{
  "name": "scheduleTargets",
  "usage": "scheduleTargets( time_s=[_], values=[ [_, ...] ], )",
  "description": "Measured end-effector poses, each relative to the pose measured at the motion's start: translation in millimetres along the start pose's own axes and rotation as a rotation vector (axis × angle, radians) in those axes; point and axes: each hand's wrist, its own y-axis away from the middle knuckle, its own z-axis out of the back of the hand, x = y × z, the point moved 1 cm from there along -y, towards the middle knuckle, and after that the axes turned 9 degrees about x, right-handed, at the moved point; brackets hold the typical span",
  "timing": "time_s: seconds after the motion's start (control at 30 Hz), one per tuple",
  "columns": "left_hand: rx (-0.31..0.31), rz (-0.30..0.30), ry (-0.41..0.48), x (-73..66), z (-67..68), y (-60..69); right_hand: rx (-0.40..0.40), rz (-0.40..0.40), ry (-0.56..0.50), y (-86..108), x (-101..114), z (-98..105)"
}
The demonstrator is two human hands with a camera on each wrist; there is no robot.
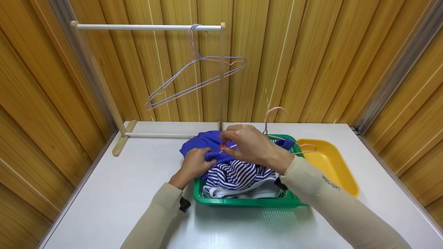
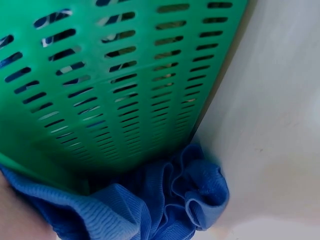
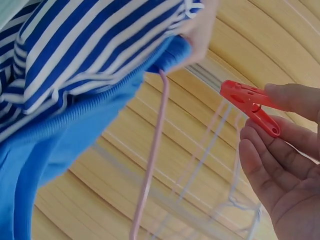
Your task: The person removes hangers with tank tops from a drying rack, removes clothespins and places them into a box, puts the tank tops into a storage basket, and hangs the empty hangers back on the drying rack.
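In the head view my right hand [image 1: 251, 143] pinches a red clothespin [image 3: 250, 102] by its two arms, between thumb and fingers, apart from the cloth in the right wrist view. My left hand [image 1: 196, 162] grips the edge of a blue garment [image 1: 204, 140]. One end of a pink wire hanger [image 3: 152, 160] meets the blue edge beside the left fingers. The hanger's hook stands up behind my right hand. Below lies a navy-and-white striped garment [image 1: 238, 176] in a green basket [image 1: 242, 202]. Blue cloth [image 2: 195, 195] bunches beside the basket's slotted wall [image 2: 115, 85] in the left wrist view.
A wooden rack with a white bar [image 1: 138, 26] stands at the back left, bearing blue and pink wire hangers [image 1: 197, 86]. To the basket's right sits a yellow tray [image 1: 328, 162]. Wood-patterned walls [image 1: 311, 69] border the white table [image 1: 114, 193].
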Motion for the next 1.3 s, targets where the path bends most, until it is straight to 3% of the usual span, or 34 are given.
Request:
scheduleTargets(
  time_s=[0.13, 0.37, 0.8, 1.03, 1.3],
  values=[
    [-0.005, -0.002, 0.005, -0.3, -0.1, -0.5, -0.049, -0.016, -0.015, 20.9, -5, 16],
    [-0.005, 0.001, 0.012, 1.8, -1.5, 0.5, -0.205, -0.056, -0.026, 65.6, -27, 38],
    [-0.003, 0.005, 0.019, 0.8, -1.9, 2.1, -0.270, -0.286, 0.083, 154.7, -78, 55],
    [-0.005, 0.007, 0.019, 1.5, -3.5, 2.4, -0.223, -0.387, 0.065, 188.1, -125, 37],
    [-0.015, -0.003, 0.018, 0.3, -2.8, 1.5, -0.019, -0.577, -0.012, 223.3, -178, 1]
  ],
)
